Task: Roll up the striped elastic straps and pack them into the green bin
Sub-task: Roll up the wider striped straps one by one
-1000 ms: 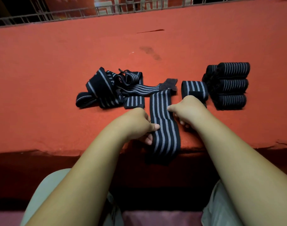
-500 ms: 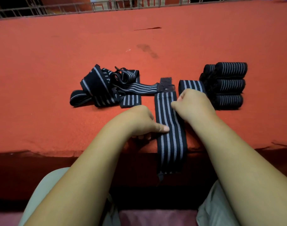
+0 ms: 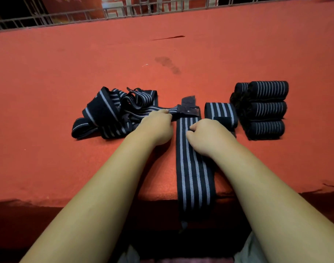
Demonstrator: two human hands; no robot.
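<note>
Red felt table, edge overhung by flat striped strap — clamped in right grip; tangled strap end pinched in left grip. Roll to be kept tight, edges aligned.

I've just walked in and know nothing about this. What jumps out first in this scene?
A long striped strap lies flat down the middle of the red table, its near end hanging over the edge, with the right hand pinching it and the left hand gripping a strap end at the tangled heap to the left. On the right sits a neat stack of rolled straps, one more roll beside it.
</note>
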